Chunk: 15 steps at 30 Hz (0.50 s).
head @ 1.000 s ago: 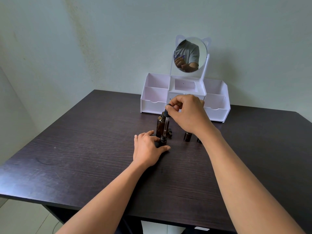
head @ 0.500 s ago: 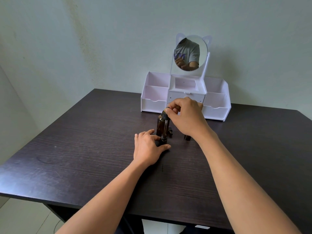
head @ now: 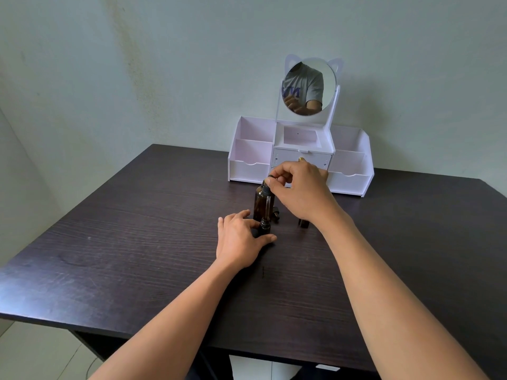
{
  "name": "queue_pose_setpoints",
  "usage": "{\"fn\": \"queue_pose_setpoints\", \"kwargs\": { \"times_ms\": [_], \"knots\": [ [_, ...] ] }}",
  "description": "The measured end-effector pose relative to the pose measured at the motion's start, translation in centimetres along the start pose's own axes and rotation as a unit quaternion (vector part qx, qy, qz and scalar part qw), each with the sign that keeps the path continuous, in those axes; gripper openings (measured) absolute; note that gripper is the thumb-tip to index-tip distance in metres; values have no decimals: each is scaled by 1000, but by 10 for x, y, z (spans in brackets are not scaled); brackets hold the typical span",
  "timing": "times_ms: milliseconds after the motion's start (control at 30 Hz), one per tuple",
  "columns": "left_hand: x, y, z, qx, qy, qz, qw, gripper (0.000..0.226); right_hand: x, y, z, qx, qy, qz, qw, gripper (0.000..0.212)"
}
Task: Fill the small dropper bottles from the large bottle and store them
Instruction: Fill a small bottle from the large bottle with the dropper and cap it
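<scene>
A large amber bottle (head: 260, 202) stands mid-table. Just in front of it my left hand (head: 240, 239) steadies a small dark dropper bottle (head: 264, 224) on the tabletop, thumb and fingers around its base. My right hand (head: 299, 191) pinches the black rubber bulb of a glass dropper (head: 268, 204), whose pipette points down into the small bottle's neck. Another small dark bottle (head: 303, 222) stands to the right, partly hidden by my right wrist. A small dark cap-like piece (head: 276, 213) lies behind the held bottle.
A white and pink desk organizer (head: 248, 163) with open compartments, a small drawer and a cat-ear mirror (head: 308, 87) stands at the table's back, against the wall. The dark wood table (head: 137, 242) ends close to me at its front edge.
My right hand has lowered the dropper, so its pipette has sunk toward the small bottle's neck. My left hand has stayed on the small bottle.
</scene>
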<state>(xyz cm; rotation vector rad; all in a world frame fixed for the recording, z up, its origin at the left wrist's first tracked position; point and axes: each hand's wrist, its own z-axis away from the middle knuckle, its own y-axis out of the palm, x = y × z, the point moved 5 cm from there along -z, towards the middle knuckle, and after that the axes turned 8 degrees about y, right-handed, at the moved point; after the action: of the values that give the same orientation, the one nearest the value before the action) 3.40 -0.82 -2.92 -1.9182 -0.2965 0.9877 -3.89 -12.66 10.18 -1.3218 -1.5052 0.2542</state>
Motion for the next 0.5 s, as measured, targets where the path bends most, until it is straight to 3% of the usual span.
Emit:
{"fn": "queue_pose_setpoints", "kwargs": {
  "times_ms": [267,500],
  "knots": [
    [-1,1,0,-5,3,3,1000,60,4,-12,-4,-33,6,-34,999,9],
    [0,1,3,-4,-1,10,1000,59,17,-32,-12,-146,-20,-70,987,12]
  ]
}}
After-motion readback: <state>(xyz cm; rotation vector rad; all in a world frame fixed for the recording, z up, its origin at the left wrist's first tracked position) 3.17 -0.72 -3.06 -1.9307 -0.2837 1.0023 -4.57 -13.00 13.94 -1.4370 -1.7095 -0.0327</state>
